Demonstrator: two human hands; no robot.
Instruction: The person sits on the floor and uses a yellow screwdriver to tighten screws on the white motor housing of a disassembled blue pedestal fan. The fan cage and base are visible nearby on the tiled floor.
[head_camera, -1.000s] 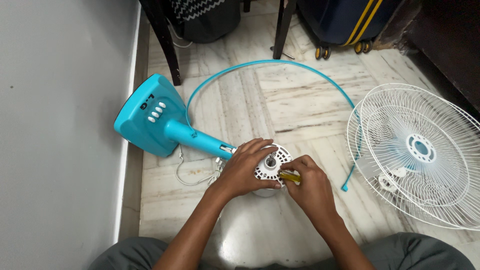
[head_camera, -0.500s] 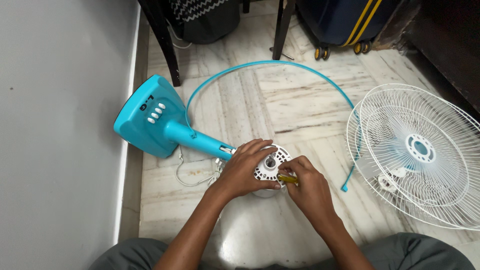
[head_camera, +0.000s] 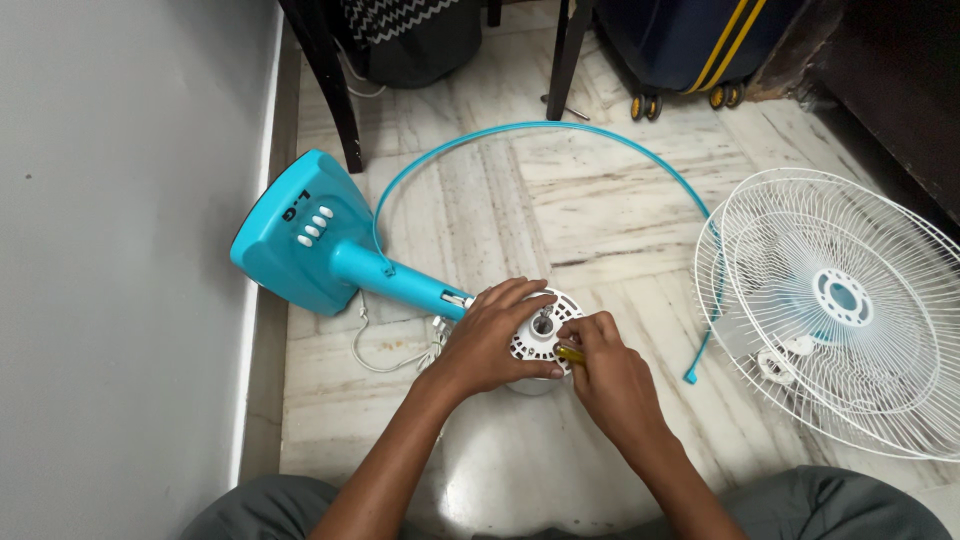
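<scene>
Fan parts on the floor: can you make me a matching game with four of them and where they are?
Things:
1. Turquoise plastic fan base with white buttons
2. White wire fan guards
3. White round vented motor housing
4. Thin turquoise plastic ring

Places:
A. Under both hands
B. By the grey wall
C. Far right on the floor
D. Curving across the marble floor

Pairs: 1-B, 2-C, 3-A, 4-D

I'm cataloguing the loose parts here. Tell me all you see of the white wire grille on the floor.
The white wire grille lies flat on the marble floor, to the person's right. Thin radial wires run from a white hub ring with a teal centre out to a round rim. It seems two grilles overlap. A teal rim band touches its left edge; neither hand touches it.
</scene>
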